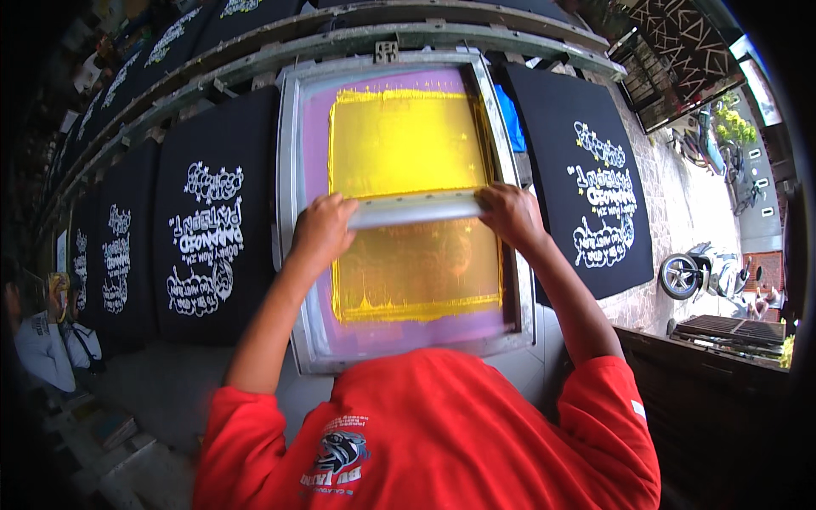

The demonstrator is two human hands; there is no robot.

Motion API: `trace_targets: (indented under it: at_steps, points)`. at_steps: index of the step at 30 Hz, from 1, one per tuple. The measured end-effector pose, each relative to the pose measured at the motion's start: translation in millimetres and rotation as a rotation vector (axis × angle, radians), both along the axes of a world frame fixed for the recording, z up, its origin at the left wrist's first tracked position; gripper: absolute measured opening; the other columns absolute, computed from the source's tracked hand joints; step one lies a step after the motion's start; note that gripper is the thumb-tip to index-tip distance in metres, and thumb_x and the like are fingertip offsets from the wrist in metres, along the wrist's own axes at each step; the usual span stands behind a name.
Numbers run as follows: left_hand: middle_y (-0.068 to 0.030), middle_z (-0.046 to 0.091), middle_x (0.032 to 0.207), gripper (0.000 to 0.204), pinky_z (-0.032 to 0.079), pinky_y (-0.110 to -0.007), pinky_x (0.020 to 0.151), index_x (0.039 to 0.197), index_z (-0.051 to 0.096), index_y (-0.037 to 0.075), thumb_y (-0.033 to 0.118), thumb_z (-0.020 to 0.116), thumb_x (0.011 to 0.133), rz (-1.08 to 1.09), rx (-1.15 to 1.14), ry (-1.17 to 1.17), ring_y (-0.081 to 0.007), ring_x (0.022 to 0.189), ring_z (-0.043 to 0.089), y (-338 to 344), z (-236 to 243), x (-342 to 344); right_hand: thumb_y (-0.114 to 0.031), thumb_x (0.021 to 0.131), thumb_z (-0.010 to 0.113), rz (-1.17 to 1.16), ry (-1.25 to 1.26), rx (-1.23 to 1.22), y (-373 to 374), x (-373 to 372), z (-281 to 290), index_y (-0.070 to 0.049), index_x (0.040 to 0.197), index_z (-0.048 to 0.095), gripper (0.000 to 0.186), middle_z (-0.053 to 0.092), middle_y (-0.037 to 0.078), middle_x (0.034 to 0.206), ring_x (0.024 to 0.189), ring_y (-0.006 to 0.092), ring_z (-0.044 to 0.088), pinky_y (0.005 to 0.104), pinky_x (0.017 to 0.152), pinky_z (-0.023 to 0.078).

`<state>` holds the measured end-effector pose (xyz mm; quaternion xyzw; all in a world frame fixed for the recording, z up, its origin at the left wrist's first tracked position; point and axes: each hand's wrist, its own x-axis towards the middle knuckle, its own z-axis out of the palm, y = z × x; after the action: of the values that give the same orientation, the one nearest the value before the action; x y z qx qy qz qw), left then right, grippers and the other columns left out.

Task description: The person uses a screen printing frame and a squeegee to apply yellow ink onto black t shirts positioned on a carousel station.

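Note:
Both my hands grip a long squeegee (416, 210) that lies across a screen printing frame (289, 195). My left hand (325, 228) is closed round its left end, my right hand (511, 214) round its right end. Bright yellow ink (404, 140) covers the mesh beyond the squeegee. Nearer to me the mesh (412, 263) shows a thinner, brownish-yellow film, with a thicker yellow line along its near edge. A purple border surrounds the inked area inside the metal frame. What lies beneath the screen is hidden.
Black shirts with white print lie on boards, one to the right (582, 178) and several to the left (217, 212). A metal rail (408, 58) runs behind the frame. A parked motorcycle (714, 270) stands at the far right. A person (47, 344) is at the left edge.

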<state>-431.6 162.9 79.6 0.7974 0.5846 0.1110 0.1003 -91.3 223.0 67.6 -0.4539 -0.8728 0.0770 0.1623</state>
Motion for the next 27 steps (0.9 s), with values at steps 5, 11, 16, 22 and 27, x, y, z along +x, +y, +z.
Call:
trace_targets:
  at_steps: [5,11,16,22,27]
  points:
    - [-0.0111,0.059,0.094,0.044,0.052,-0.041,0.078,0.103,0.065,0.006,0.005,0.078,0.061,0.019,-0.056,-0.037,-0.0316,0.092,0.060,-141,4,21,-0.013,0.074,0.070,-0.015,0.018,-0.029,-140,15,9,-0.011,0.091,0.067,0.018,0.067,0.005,0.087,0.078,0.0248,0.066,0.0366,0.066,0.055]
    - [-0.0127,0.063,0.089,0.036,0.052,-0.042,0.077,0.098,0.066,0.004,0.009,0.077,0.064,-0.067,-0.178,-0.059,-0.0331,0.089,0.062,-138,24,15,-0.010,0.070,0.067,-0.050,-0.058,-0.203,-151,19,19,-0.011,0.085,0.065,0.015,0.063,0.006,0.076,0.075,0.0268,0.066,0.0395,0.063,0.053]
    - [-0.0135,0.064,0.087,0.029,0.054,-0.041,0.078,0.098,0.067,0.004,0.009,0.073,0.070,-0.117,-0.024,-0.032,-0.0328,0.085,0.064,-83,10,7,-0.015,0.073,0.073,0.025,-0.044,-0.129,-89,17,16,-0.012,0.082,0.064,0.013,0.063,0.006,0.076,0.075,0.0271,0.065,0.0406,0.065,0.052]
    - [-0.0124,0.063,0.098,0.043,0.053,-0.039,0.082,0.107,0.065,0.003,0.000,0.072,0.065,-0.036,0.161,-0.077,-0.0312,0.096,0.061,-104,13,13,-0.012,0.074,0.070,-0.002,0.036,0.115,-108,15,23,-0.011,0.086,0.064,0.013,0.064,0.007,0.082,0.078,0.0266,0.065,0.0382,0.068,0.053]
    - [-0.0110,0.061,0.097,0.045,0.053,-0.039,0.078,0.104,0.065,0.002,0.002,0.073,0.060,-0.126,0.027,-0.097,-0.0298,0.092,0.061,-162,7,20,-0.010,0.072,0.067,-0.041,0.055,0.013,-181,18,3,-0.009,0.092,0.066,0.020,0.068,0.005,0.092,0.083,0.0227,0.066,0.0345,0.073,0.055]
